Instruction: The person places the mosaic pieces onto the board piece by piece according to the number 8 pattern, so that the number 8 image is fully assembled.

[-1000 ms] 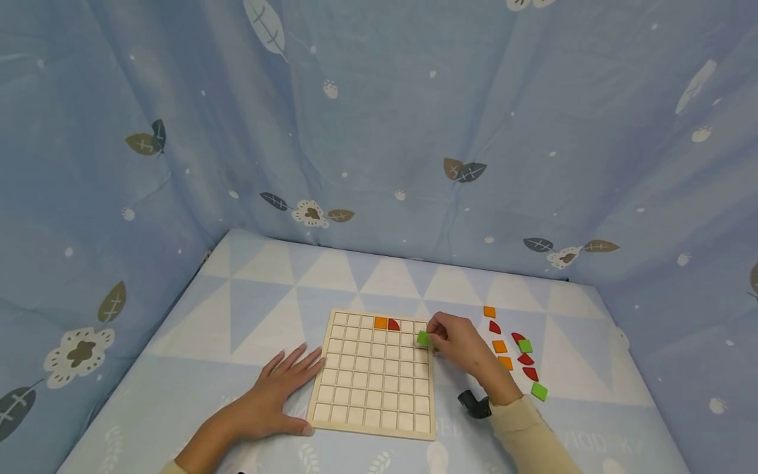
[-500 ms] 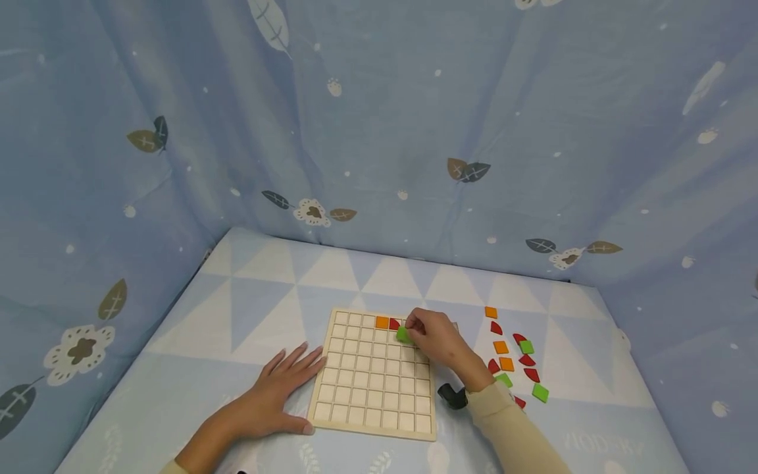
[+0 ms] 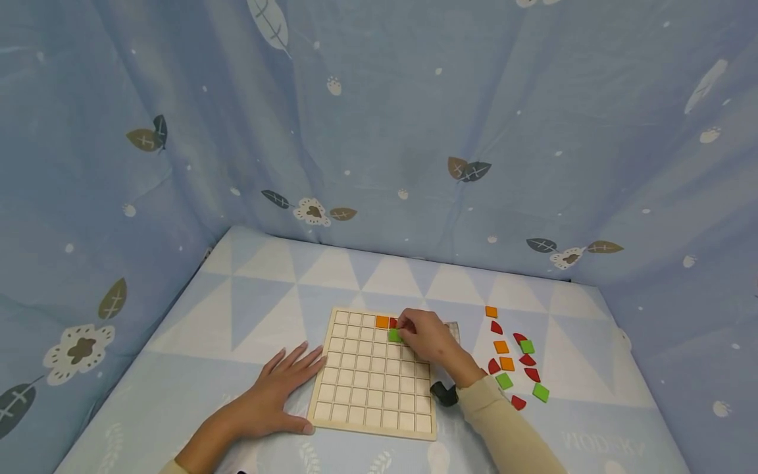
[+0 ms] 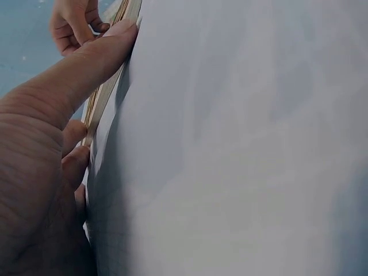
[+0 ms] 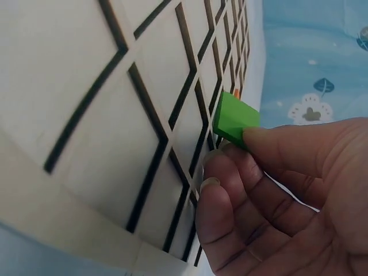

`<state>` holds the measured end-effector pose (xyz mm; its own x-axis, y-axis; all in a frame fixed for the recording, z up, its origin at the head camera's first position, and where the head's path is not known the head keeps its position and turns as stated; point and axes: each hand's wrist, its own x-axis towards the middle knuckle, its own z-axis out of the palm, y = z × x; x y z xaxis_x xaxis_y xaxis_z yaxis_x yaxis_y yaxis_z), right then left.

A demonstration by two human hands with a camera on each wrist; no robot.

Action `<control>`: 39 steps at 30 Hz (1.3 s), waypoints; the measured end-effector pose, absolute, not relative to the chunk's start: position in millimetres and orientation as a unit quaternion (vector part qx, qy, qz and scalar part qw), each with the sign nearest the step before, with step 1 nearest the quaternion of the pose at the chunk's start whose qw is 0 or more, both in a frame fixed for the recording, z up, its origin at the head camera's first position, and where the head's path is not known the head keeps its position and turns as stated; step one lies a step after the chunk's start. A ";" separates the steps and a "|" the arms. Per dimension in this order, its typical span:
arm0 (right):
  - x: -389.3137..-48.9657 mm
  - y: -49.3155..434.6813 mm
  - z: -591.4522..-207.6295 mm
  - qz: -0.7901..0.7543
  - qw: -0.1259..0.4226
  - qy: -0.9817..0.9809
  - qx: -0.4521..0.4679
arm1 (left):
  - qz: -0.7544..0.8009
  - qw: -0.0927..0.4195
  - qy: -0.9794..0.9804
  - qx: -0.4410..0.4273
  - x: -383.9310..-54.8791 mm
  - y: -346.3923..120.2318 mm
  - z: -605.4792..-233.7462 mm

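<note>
A wooden grid board (image 3: 367, 382) with square cells lies on the table. My right hand (image 3: 431, 337) pinches a green square tile (image 3: 395, 336) between thumb and fingers over the second row from the far edge. The right wrist view shows this green tile (image 5: 234, 119) tilted against the board's surface. In the far row sit an orange square tile (image 3: 381, 322) and, beside it, a red quarter-circle tile (image 3: 393, 322), partly hidden by the fingers. My left hand (image 3: 275, 398) rests flat with fingers spread, its fingertips and thumb touching the board's left edge.
Right of the board lie several loose tiles: orange squares (image 3: 501, 347), red quarter circles (image 3: 532, 374) and green squares (image 3: 541, 393). A black device (image 3: 444, 394) sits at the right wrist. Patterned blue curtains (image 3: 379, 131) enclose the table (image 3: 195, 342).
My right hand has carried the green tile leftward, from the board's right side to a cell just below the red tile. The left hand has stayed in place.
</note>
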<state>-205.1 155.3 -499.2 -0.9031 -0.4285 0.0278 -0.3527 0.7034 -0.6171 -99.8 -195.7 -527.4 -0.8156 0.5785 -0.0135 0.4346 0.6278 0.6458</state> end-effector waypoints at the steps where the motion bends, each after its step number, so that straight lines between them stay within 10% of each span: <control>1: -204.8 155.0 -499.6 -0.320 0.057 0.921 -0.214 | 0.325 0.110 0.895 0.284 -99.8 -195.7 -527.7; 39: -181.1 164.8 -500.0 -0.339 0.040 0.917 -0.207 | 0.323 0.113 0.898 0.275 -100.4 -194.3 -526.7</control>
